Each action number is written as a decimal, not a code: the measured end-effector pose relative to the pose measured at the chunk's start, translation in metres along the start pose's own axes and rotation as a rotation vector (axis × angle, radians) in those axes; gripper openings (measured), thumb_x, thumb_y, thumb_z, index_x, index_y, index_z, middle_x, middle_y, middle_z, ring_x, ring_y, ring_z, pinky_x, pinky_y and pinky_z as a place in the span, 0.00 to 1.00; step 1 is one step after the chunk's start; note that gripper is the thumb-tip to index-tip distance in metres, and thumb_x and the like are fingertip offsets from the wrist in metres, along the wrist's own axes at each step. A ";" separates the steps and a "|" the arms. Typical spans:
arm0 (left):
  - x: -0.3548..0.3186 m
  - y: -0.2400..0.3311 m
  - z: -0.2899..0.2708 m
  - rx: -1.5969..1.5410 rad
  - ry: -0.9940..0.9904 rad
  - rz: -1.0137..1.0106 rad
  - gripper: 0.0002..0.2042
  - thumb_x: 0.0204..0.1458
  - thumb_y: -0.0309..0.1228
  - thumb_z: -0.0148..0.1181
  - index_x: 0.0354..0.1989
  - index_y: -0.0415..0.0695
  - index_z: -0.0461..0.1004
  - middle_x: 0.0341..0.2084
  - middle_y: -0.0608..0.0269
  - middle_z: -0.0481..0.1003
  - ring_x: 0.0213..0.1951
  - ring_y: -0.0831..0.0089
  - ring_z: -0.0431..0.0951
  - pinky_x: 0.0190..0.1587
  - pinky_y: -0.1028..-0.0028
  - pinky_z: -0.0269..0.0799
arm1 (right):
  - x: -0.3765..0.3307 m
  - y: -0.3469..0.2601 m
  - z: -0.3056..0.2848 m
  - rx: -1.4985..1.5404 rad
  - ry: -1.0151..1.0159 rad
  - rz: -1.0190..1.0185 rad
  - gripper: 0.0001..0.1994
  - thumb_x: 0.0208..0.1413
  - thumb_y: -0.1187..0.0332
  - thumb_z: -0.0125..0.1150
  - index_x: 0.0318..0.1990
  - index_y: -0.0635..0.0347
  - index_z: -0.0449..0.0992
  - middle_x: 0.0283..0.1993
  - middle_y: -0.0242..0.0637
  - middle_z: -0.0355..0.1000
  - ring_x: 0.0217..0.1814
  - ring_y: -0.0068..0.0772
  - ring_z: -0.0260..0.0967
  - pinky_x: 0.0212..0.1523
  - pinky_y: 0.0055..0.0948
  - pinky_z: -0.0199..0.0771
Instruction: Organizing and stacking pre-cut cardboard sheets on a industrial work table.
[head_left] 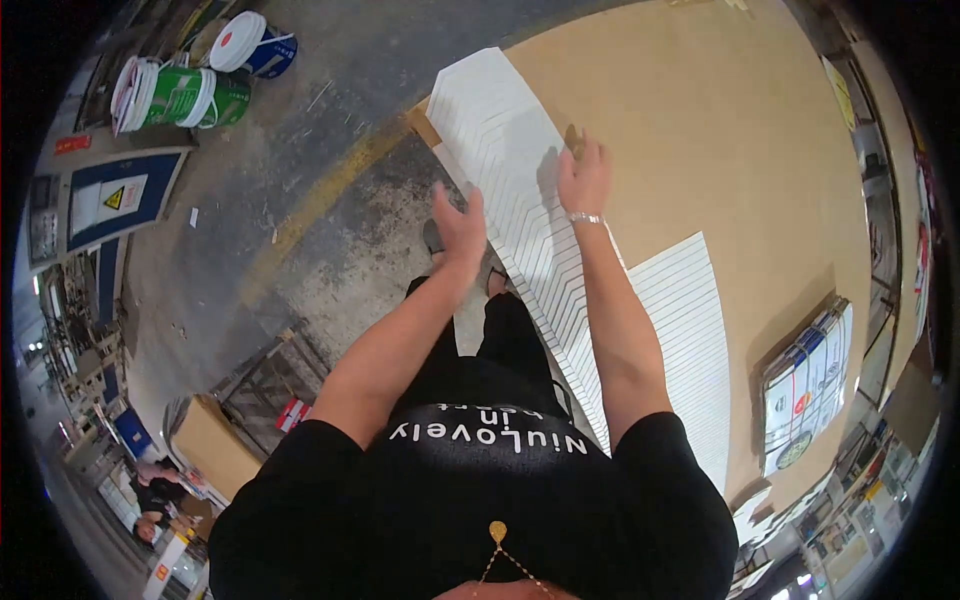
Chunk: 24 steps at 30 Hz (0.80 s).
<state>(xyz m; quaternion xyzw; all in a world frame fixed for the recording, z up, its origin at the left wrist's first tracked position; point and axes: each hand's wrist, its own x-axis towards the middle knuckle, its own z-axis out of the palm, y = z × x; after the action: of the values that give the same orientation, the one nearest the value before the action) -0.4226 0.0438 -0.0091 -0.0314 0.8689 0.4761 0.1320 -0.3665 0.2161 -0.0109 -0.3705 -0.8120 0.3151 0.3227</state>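
Note:
A fanned row of white sheets, with staggered, layered edges, runs along the left edge of a large brown board. Over the sheets' right side is my right hand, fingers apart, with a bracelet on its wrist; a dark patch lies by its fingertips, too unclear to name. At the row's left edge, my left hand is held with thumb and fingers spread, slightly blurred. Nothing shows in either hand. A second fanned set of white sheets lies right of my right forearm.
A string-tied bundle of printed sheets rests on the board's right side. On the floor at far left are a green bucket and a blue bucket with white lids. A yellow line crosses the floor. Another person is at lower left.

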 end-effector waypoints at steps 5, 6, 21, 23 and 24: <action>0.084 0.058 0.011 0.407 -0.292 0.636 0.25 0.46 0.42 0.58 0.49 0.38 0.67 0.49 0.46 0.65 0.52 0.51 0.64 0.55 0.59 0.60 | -0.086 -0.031 -0.076 0.173 -0.089 0.204 0.13 0.52 0.71 0.53 0.45 0.62 0.73 0.39 0.45 0.70 0.39 0.41 0.66 0.42 0.33 0.68; 0.097 0.063 0.021 0.627 -0.415 0.685 0.23 0.45 0.43 0.59 0.44 0.38 0.70 0.46 0.46 0.66 0.50 0.51 0.66 0.53 0.58 0.62 | -0.111 -0.039 -0.086 0.213 -0.117 0.251 0.12 0.52 0.71 0.53 0.45 0.61 0.74 0.37 0.44 0.70 0.36 0.38 0.67 0.39 0.31 0.68; 0.038 0.039 0.035 -0.592 -1.783 -0.731 0.25 0.58 0.47 0.44 0.58 0.44 0.63 0.56 0.57 0.66 0.56 0.64 0.67 0.58 0.61 0.63 | -0.309 -0.088 -0.072 1.751 0.589 1.329 0.41 0.51 0.35 0.46 0.59 0.65 0.56 0.58 0.51 0.63 0.60 0.44 0.61 0.56 0.37 0.66; 0.002 0.028 0.026 -0.663 -1.888 -1.014 0.25 0.57 0.46 0.45 0.59 0.44 0.61 0.58 0.58 0.63 0.58 0.63 0.65 0.60 0.60 0.61 | -0.302 -0.088 -0.056 1.866 0.870 1.173 0.44 0.46 0.34 0.52 0.58 0.68 0.56 0.60 0.50 0.60 0.60 0.45 0.61 0.57 0.38 0.66; -0.011 0.025 0.020 -0.699 -1.926 -1.159 0.26 0.56 0.46 0.46 0.60 0.45 0.61 0.59 0.58 0.62 0.59 0.63 0.64 0.60 0.60 0.60 | -0.300 -0.084 -0.053 1.873 0.873 1.168 0.44 0.46 0.34 0.52 0.58 0.68 0.56 0.60 0.50 0.60 0.60 0.45 0.61 0.57 0.38 0.66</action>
<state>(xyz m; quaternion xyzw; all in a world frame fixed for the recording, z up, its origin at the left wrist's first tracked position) -0.4126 0.0733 0.0038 -0.0837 0.0888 0.3845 0.9150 -0.2045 -0.0546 -0.0034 -0.3806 0.2052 0.7329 0.5252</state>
